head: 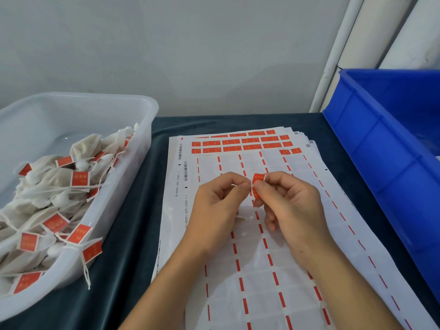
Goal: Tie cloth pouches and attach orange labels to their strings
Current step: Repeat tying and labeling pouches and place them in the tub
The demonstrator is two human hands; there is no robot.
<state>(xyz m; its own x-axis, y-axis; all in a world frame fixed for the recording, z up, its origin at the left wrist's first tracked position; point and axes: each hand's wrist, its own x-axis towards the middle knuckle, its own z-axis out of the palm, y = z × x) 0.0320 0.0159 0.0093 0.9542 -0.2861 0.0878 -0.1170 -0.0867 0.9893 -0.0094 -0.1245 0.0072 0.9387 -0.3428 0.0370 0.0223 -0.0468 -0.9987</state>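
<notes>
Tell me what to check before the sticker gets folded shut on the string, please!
1. Orange label held in the right hand: ok, pinched at the fingertips.
2. String held by the left hand: ok, a short white end shows at the fingers.
3. String lying across the label's sticky side: cannot tell, the fingers hide it.
4. Pouch on the other end of the string: cannot tell, none shows under the hands.
5. More labels ready on the sheets: ok, orange rows remain at the top.
6. Clear bin for finished pouches within reach on the left: ok.
</notes>
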